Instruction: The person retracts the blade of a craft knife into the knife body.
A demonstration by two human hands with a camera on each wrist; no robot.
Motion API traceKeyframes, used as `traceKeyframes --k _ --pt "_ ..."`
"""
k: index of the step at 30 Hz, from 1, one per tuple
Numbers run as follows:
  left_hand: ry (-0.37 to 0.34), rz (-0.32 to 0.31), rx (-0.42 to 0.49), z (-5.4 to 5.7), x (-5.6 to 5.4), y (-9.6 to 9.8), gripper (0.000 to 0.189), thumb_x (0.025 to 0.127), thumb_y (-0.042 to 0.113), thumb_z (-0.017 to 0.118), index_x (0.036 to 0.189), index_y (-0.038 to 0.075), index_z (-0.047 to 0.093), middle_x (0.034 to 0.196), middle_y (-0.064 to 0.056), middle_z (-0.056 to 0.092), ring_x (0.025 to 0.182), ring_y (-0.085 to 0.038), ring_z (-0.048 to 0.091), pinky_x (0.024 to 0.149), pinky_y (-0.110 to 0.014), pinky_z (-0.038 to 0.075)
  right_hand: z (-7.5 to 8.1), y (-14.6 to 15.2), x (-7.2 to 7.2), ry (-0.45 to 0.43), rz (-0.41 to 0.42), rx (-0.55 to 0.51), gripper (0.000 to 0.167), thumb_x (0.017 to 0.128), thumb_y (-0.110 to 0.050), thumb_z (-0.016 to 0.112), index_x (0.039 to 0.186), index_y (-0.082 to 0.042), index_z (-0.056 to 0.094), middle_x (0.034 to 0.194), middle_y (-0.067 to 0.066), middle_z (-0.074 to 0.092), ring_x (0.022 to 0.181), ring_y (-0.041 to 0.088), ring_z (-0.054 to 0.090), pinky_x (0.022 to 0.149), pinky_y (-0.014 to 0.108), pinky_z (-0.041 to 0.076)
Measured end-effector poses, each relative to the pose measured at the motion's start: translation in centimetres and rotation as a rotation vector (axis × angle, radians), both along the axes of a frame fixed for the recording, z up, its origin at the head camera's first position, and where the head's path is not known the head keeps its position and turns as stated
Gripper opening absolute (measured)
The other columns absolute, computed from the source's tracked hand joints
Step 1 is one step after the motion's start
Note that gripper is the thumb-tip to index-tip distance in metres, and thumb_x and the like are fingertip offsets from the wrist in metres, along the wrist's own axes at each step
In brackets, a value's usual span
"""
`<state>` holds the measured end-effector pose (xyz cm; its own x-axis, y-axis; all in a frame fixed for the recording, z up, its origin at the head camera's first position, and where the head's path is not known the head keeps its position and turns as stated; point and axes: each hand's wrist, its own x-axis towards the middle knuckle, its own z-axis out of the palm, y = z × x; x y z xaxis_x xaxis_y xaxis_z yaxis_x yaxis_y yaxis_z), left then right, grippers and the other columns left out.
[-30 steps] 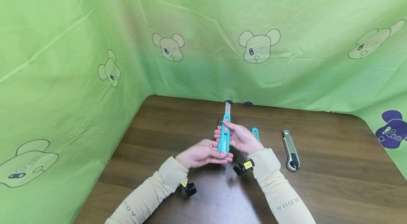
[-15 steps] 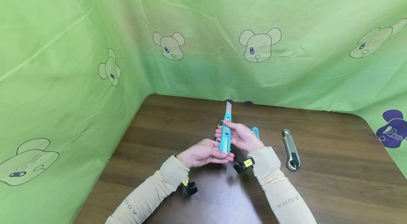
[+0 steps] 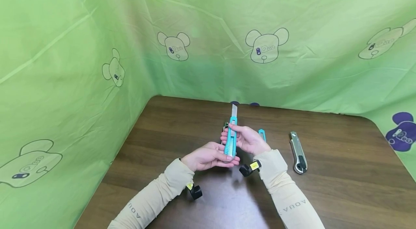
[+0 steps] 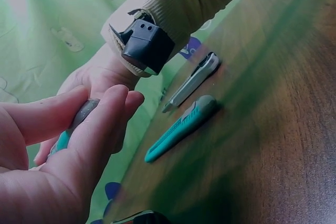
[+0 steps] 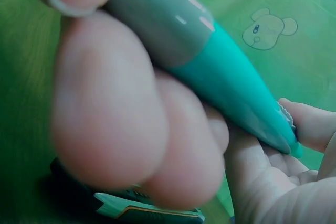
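Above the table, both hands hold one teal box cutter point(image 3: 231, 141) with its blade extended, pointing away. My left hand point(image 3: 211, 156) pinches its grey butt end point(image 4: 84, 113) between thumb and fingers. Higher up, my right hand point(image 3: 248, 140) grips the body, the thumb lying on the slider and the fingers behind it. In the right wrist view, the held cutter's teal side point(image 5: 231, 82) runs from the left fingers to the right hand. A second teal box cutter point(image 4: 181, 128) lies on the table, mostly hidden behind the right hand in the head view.
To the right, a silver box cutter point(image 3: 298, 153) with a black slider lies on the wooden table point(image 3: 351, 164). Behind the hands, a dark green and black object point(image 5: 152, 208) is mostly covered. Green cloth point(image 3: 208, 23) hangs along the table's back and left edges.
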<state>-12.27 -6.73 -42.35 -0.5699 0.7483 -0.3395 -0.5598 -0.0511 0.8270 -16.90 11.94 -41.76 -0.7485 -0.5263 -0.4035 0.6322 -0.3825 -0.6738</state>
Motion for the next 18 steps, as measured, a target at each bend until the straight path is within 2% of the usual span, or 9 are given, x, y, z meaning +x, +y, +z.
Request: traceKeyframes --k 10,18 --pt "0.005 0.003 -0.001 -0.14 -0.21 0.07 0.041 0.096 -0.008 0.048 0.133 -0.022 0.039 0.131 -0.035 0.052 0.102 -0.018 0.068 0.102 -0.034 0.052 -0.10 0.05 0.04 0.022 -0.009 0.007 0.022 0.102 -0.013 0.048 0.111 0.006 0.053 0.096 0.016 0.072 0.090 0.024 0.071 0.087 0.036 0.061" --pt "0.001 0.015 0.006 0.00 -0.23 0.15 0.041 0.095 -0.009 0.048 0.133 -0.022 0.039 0.129 -0.034 0.055 0.100 -0.018 0.068 0.101 -0.034 0.052 -0.11 0.06 0.05 0.043 -0.016 0.004 0.027 0.101 -0.009 0.047 0.121 0.010 0.045 0.095 0.016 0.072 0.093 0.024 0.071 0.088 0.035 0.060"
